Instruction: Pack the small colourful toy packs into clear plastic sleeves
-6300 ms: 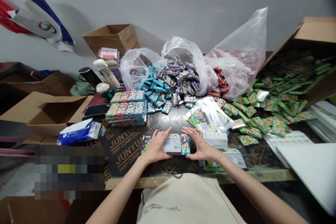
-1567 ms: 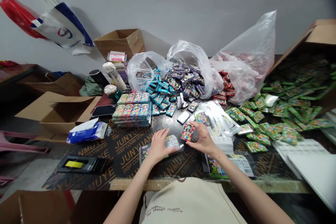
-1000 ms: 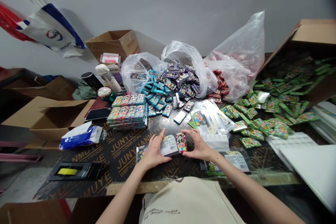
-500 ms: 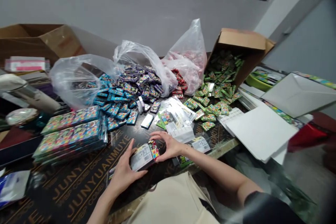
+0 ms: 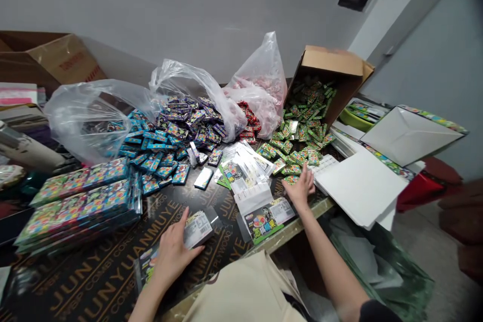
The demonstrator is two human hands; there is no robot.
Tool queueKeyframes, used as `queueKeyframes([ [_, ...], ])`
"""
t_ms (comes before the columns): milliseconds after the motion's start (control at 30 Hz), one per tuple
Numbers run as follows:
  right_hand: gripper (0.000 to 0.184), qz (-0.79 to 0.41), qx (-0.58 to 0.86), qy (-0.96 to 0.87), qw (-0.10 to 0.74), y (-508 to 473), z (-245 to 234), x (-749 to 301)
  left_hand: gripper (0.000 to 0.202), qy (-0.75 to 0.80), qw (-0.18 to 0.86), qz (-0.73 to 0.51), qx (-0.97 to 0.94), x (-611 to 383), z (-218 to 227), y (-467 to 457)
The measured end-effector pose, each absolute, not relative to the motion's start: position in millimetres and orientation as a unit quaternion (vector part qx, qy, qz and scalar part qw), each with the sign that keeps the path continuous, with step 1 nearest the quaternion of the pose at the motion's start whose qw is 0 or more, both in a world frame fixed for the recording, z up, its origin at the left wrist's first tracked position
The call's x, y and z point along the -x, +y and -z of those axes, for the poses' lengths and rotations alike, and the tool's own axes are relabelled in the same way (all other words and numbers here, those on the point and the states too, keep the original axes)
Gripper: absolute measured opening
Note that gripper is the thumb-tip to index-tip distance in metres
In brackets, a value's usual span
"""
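Note:
My left hand (image 5: pixel 171 251) rests on the table with thumb and forefinger around the sides of a printed clear packet (image 5: pixel 198 227). Part of that packet lies under the palm, and its clear end points right. Among the nearest small green boxes (image 5: pixel 291 179), my right hand (image 5: pixel 301 188) reaches down with thumb and fingers apart, the thumb by one box. I cannot tell whether it touches that box. Between the hands lies another flat printed packet (image 5: pixel 264 224), partly under a pile of white and printed sleeves (image 5: pixel 247 166).
Blue boxes (image 5: pixel 153 163), purple boxes (image 5: pixel 192 115) and red boxes (image 5: pixel 249 123) spill from clear plastic bags (image 5: pixel 94 110). A tipped carton (image 5: pixel 334 60) holds more green ones. Wrapped packs (image 5: pixel 79 206) are stacked at left; white card sheets (image 5: pixel 362 186) lie at right.
My right hand has left the packet and moved right to the green boxes. My left hand stays at the packet, whose right end now looks flatter. The view has shifted slightly right.

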State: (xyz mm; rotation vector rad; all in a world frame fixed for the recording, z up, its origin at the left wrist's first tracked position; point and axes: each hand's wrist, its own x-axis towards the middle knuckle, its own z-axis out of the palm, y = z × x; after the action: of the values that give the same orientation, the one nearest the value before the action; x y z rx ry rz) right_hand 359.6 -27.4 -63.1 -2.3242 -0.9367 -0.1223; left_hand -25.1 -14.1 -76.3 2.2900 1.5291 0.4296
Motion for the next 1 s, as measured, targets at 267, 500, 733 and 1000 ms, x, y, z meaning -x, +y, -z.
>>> queueKeyframes([
  [267, 0.071, 0.119, 0.812, -0.463, 0.336, -44, 38, -363, 0.070, 0.570, 0.197, -0.238, -0.761, 13, 59, -16],
  [500, 0.086, -0.042, 0.603, -0.722, 0.338, -29, -8, -226, 0.066, 0.439, 0.667, -0.398, -0.452, -56, 5, -21],
  [733, 0.044, -0.197, 0.535, -0.770, 0.285, -30, -3, -204, 0.080, 0.472, 0.663, -0.490, -0.312, -20, 8, -4],
  [1000, 0.072, -0.224, 0.371, -0.857, 0.281, -23, -9, -196, 0.076, 0.478, 0.665, -0.421, -0.390, -12, 16, -11],
])
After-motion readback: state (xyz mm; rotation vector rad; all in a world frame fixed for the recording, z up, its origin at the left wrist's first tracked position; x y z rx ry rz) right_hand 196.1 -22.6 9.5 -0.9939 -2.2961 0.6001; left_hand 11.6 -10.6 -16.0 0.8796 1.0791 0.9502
